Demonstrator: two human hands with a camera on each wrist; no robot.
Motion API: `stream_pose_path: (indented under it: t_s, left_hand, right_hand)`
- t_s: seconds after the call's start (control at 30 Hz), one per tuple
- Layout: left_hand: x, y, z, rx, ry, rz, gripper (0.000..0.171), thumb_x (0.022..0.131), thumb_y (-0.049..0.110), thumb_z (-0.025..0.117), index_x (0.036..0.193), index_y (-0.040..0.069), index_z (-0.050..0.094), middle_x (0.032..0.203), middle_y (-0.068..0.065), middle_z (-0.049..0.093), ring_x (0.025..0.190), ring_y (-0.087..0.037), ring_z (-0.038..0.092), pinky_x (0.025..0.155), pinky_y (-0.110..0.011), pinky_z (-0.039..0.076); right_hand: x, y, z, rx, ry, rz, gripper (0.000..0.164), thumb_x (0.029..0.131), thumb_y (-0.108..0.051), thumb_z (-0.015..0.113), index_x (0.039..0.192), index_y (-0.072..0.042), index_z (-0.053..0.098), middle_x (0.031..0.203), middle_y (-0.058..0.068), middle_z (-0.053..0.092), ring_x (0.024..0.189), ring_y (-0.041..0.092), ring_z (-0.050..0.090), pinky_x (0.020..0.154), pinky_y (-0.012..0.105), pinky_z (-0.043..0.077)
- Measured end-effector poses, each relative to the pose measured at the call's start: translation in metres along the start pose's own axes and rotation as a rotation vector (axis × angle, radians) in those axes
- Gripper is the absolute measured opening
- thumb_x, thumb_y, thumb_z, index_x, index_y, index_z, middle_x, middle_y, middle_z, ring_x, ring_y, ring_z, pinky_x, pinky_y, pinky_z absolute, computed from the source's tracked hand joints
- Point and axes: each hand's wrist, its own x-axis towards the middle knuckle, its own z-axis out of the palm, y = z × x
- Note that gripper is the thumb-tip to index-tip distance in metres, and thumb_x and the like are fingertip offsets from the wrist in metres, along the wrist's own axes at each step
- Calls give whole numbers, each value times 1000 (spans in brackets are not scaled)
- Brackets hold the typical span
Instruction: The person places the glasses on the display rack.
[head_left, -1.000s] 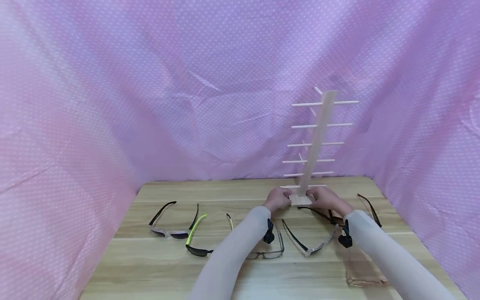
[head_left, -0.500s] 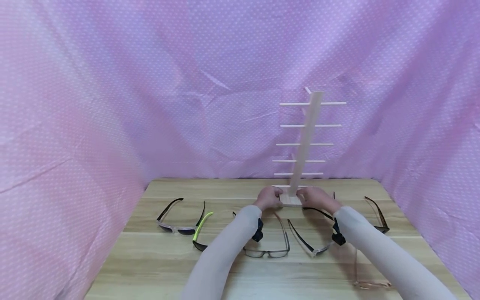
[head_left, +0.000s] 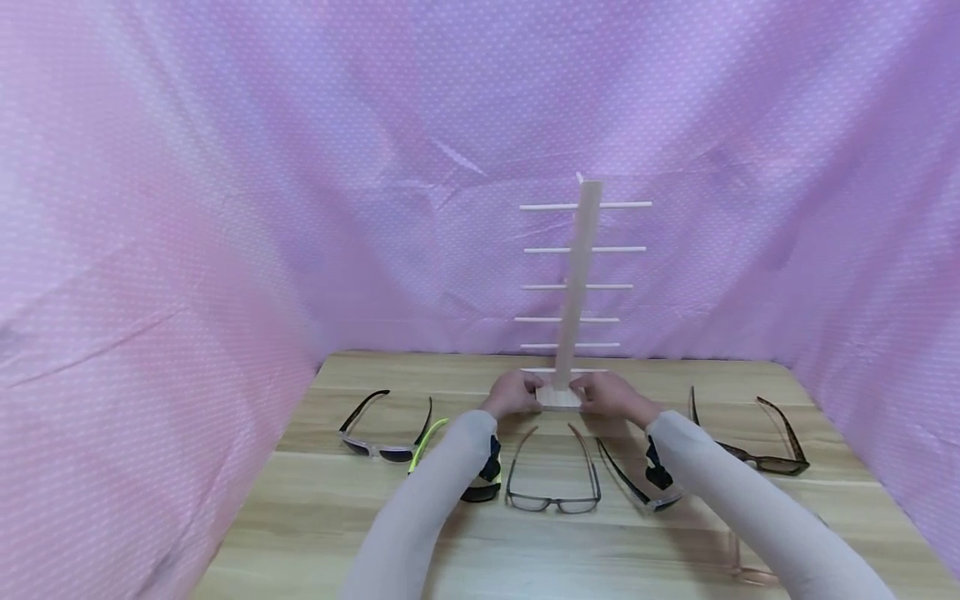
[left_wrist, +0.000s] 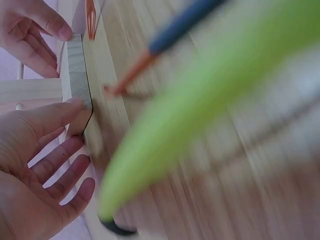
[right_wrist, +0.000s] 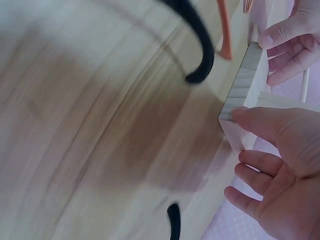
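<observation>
A pale wooden glasses display stand (head_left: 579, 267) with several rows of thin pegs stands upright at the back of the table. My left hand (head_left: 513, 392) holds the left end of its base (head_left: 558, 398), and my right hand (head_left: 611, 393) holds the right end. In the left wrist view, the left hand (left_wrist: 45, 155) has its thumb on the base's edge and its fingers at the end. The right hand (right_wrist: 280, 160) grips in the same manner in the right wrist view. No glasses hang on the pegs.
Clear-framed sunglasses (head_left: 377, 451), lime-armed glasses (head_left: 427, 442), grey glasses (head_left: 553, 503), dark-armed glasses (head_left: 626, 479) and brown glasses (head_left: 780, 465) lie unfolded on the wooden table (head_left: 300, 533). A pinkish pair (head_left: 753, 575) is partly under my right forearm. Pink dotted cloth (head_left: 375, 167) surrounds the table.
Both hands have slid the stand leftward along the table, and it is now behind the grey glasses. The head view has turned slightly, so the glasses appear farther right.
</observation>
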Motion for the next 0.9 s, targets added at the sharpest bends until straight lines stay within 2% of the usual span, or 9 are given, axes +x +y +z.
stream_pose_path:
  t_s: [0.03, 0.07, 0.17, 0.27, 0.3, 0.33, 0.43, 0.63, 0.9]
  left_hand:
    - [-1, -3, -3, -5, 5, 3, 47, 76, 5, 86, 122, 5, 74, 118, -12, 75, 107, -26, 69, 92, -34, 54]
    - [-3, -6, -5, -13, 9, 2, 46, 76, 5, 86, 121, 5, 74, 118, -12, 75, 108, -27, 69, 93, -34, 54]
    - [-5, -13, -10, -51, 7, -6, 45, 77, 3, 85, 121, 4, 74, 119, -13, 75, 110, -29, 69, 95, -37, 55]
    - [-6, -19, -13, -78, 6, -19, 44, 78, 3, 85, 121, 5, 74, 117, -13, 75, 107, -27, 69, 92, -35, 56]
    - [-6, -20, -14, -80, 3, -21, 44, 78, 3, 85, 121, 5, 74, 116, -13, 76, 105, -26, 69, 90, -34, 56]
    - [-6, -21, -15, -77, 0, -23, 43, 79, 3, 85, 121, 6, 74, 115, -12, 76, 103, -24, 69, 89, -33, 57]
    - [-6, -23, -18, -68, -18, -28, 43, 80, 6, 85, 121, 7, 74, 114, -11, 76, 101, -22, 69, 88, -31, 57]
    - [-7, -22, -23, -53, -39, -50, 43, 80, 7, 86, 122, 9, 74, 115, -10, 76, 106, -24, 70, 95, -35, 56]
    - [-8, -21, -24, -47, -17, -64, 44, 79, 5, 86, 121, 8, 75, 110, -11, 78, 102, -23, 70, 92, -34, 56]
  right_hand:
    - [2, 1, 2, 13, 12, -28, 30, 78, -1, 73, 108, 2, 73, 70, 4, 62, 56, 7, 41, 53, 25, 38]
    - [6, 12, 9, 36, 38, -79, 30, 80, -6, 73, 110, -2, 73, 73, 2, 63, 57, 6, 42, 55, 25, 39]
    - [7, 14, 14, 86, 62, -98, 31, 82, -10, 74, 112, -1, 73, 87, 7, 73, 66, 11, 55, 62, 29, 50]
    - [10, 11, 18, 167, 49, -7, 35, 84, -7, 75, 118, 3, 72, 109, 18, 75, 87, 24, 69, 80, 41, 59]
    - [9, -1, 14, 178, 30, 56, 37, 82, -3, 76, 117, 7, 70, 114, 24, 73, 93, 32, 71, 84, 47, 59]
    - [9, -3, 14, 192, 23, 92, 38, 82, -1, 77, 119, 8, 70, 117, 26, 72, 99, 36, 70, 88, 50, 58]
    - [11, -9, 15, 217, 4, 173, 41, 82, 2, 77, 121, 10, 68, 121, 27, 70, 106, 41, 69, 94, 52, 56]
    - [12, -15, 14, 250, -4, 236, 42, 83, 4, 76, 123, 11, 67, 121, 28, 70, 107, 40, 70, 95, 50, 56]
    - [13, -15, 16, 260, -20, 270, 43, 84, 1, 77, 125, 7, 67, 127, 27, 68, 108, 39, 69, 98, 50, 55]
